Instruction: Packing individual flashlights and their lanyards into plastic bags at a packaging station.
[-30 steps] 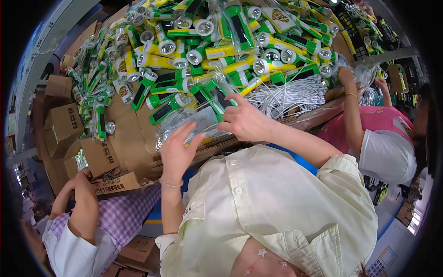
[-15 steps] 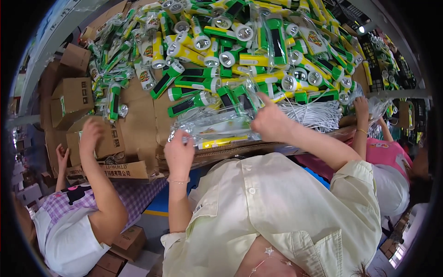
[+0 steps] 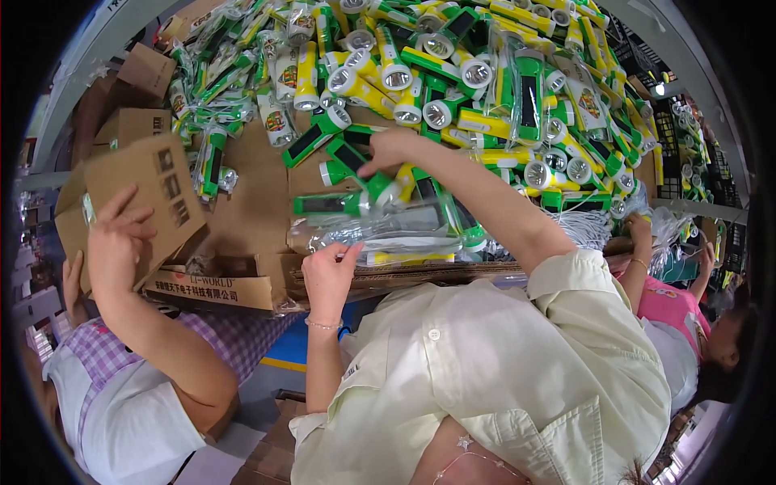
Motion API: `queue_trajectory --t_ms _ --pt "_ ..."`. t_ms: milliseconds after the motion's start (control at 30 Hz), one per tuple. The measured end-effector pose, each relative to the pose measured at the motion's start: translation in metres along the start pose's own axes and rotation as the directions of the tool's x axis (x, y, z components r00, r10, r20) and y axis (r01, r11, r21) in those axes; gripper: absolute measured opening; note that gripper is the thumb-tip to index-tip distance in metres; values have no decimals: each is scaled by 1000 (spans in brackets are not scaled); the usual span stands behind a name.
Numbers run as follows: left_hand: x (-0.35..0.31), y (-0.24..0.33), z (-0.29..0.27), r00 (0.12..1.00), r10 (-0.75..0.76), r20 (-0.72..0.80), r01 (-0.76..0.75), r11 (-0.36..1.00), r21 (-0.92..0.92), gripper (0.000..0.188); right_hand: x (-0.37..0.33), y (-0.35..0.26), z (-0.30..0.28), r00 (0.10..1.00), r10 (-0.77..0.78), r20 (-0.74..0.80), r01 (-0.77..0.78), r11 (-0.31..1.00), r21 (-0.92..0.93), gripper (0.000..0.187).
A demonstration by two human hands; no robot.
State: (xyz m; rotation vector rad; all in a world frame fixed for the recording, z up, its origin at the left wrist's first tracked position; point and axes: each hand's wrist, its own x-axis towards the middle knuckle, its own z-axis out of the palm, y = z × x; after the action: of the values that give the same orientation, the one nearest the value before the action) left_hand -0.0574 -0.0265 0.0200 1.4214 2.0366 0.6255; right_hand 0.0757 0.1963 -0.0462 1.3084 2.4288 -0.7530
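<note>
My right hand (image 3: 394, 151) reaches over the pile, its fingers closed on a green flashlight (image 3: 349, 158) with a dark panel. The head end of that flashlight is blurred. Near the table's front edge, my left hand (image 3: 327, 271) pinches the edge of a clear plastic bag (image 3: 380, 232) in a flat stack. Something yellow (image 3: 411, 259) shows beneath the bags. Just behind the stack lies another green flashlight (image 3: 327, 204). A large heap of green and yellow flashlights (image 3: 469, 73) covers the table beyond, some of them bagged.
At left, a co-worker's hand (image 3: 117, 238) holds a brown carton (image 3: 145, 194). Bagged flashlights (image 3: 212, 162) lie behind it on the cardboard sheet (image 3: 255, 190). White cords (image 3: 578, 226) are bundled at right, near another co-worker's hand (image 3: 638, 230). A cardboard edge (image 3: 436, 273) runs along the front.
My right hand has moved from the bags forward and left onto a flashlight, which has shifted. My left hand has moved slightly right and nearer me. The left co-worker has lifted a carton.
</note>
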Motion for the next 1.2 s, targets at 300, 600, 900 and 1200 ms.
queue_trajectory --t_ms 300,600,900,1200 --pt "-7 7 5 998 65 12 -64 994 -85 23 -21 -32 59 996 -52 67 -5 751 660 53" --pt "5 38 9 997 34 64 -34 999 7 20 -182 3 -28 756 -210 -620 609 573 549 43" --pt "-3 56 34 941 335 55 -309 912 -269 24 -226 23 27 770 -296 -566 391 919 52 51" --pt "-17 86 42 930 349 111 -336 934 -121 19 -217 -4 48 985 -112 -131 32 866 -499 29"
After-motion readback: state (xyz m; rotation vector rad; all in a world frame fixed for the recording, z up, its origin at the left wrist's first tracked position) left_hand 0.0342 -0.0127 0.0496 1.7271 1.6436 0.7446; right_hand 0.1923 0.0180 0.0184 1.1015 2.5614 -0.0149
